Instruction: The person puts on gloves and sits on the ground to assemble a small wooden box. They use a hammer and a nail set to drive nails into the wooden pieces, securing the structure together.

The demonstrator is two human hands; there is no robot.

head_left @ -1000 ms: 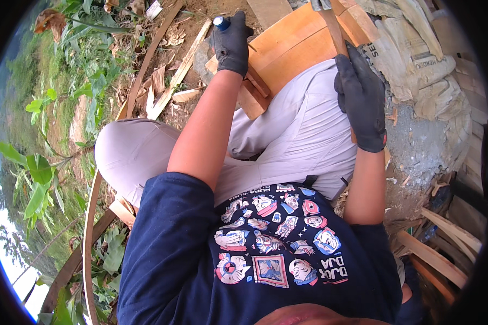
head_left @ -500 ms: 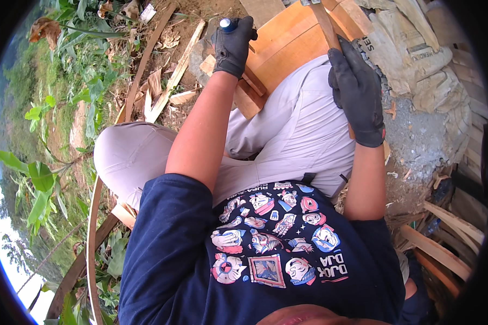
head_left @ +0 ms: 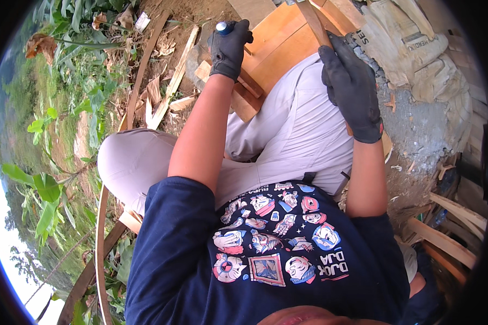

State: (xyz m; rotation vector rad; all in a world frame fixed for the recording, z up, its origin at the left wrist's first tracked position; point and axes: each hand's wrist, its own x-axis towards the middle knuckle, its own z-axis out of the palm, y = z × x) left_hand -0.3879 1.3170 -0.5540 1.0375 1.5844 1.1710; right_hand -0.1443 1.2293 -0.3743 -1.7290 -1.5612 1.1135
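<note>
My left hand [head_left: 229,53], in a dark glove, is closed around a chisel [head_left: 221,27], judging by its blue handle with a shiny metal cap; its blade is hidden. It is over the left edge of an orange-brown wooden workpiece [head_left: 271,46], by a short wooden block [head_left: 246,100]. My right hand [head_left: 355,89], also gloved, grips the flat wooden handle of a hammer [head_left: 313,21] above my right thigh. The hammer's metal head is mostly cut off by the top edge of the view. The two hands are apart.
Wood strips [head_left: 174,78] and shavings lie on the soil at left, with green plants [head_left: 46,187] beyond. On the right are a crumpled pale sack [head_left: 417,59], a rough grey slab [head_left: 417,127] and loose planks [head_left: 442,246]. My bent legs [head_left: 293,124] lie close below the workpiece.
The whole view has shifted slightly. Both hands keep their grips, with the hammer still raised to the right; little else differs.
</note>
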